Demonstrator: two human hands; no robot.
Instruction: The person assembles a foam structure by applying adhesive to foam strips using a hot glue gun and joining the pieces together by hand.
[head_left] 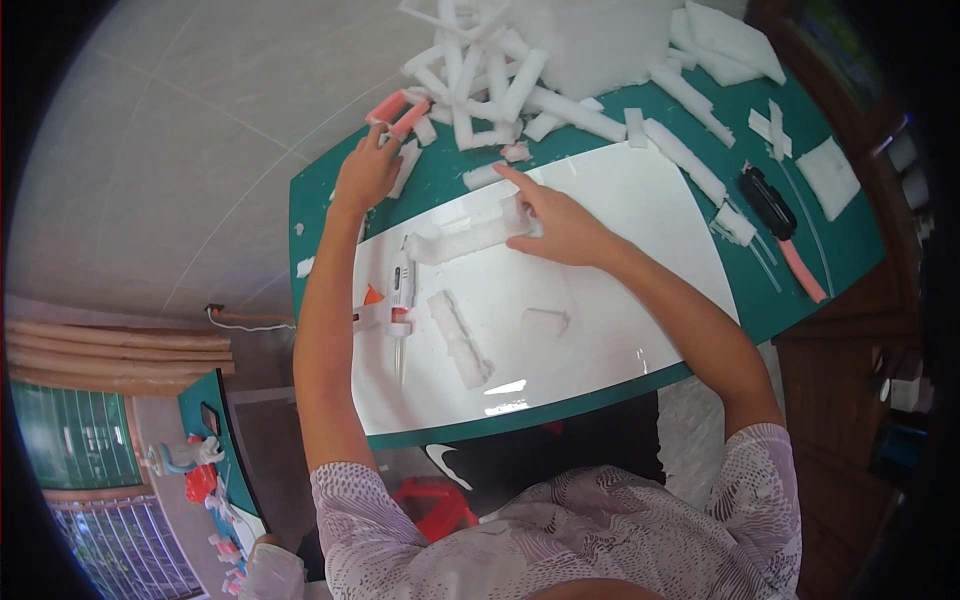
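Note:
My left hand (367,178) reaches to the far left table edge. Its fingertips close on a pink foam piece (386,108), though the exact grip is partly hidden. Over the white board, my right hand (565,228) has its thumb and fingers around the right end of a white foam strip (465,233), index finger stretched out past it. A white glue gun (402,285) lies at the strip's left end. Nearer me on the board are another white foam strip (460,338) and a small bent white foam piece (546,320).
White foam frames (470,85) and strips pile along the far side of the green table (812,285). At the right lie a black tool with a pink handle (770,203), clear sticks (768,262) and a foam block (829,178). A red stool (433,508) stands below the table.

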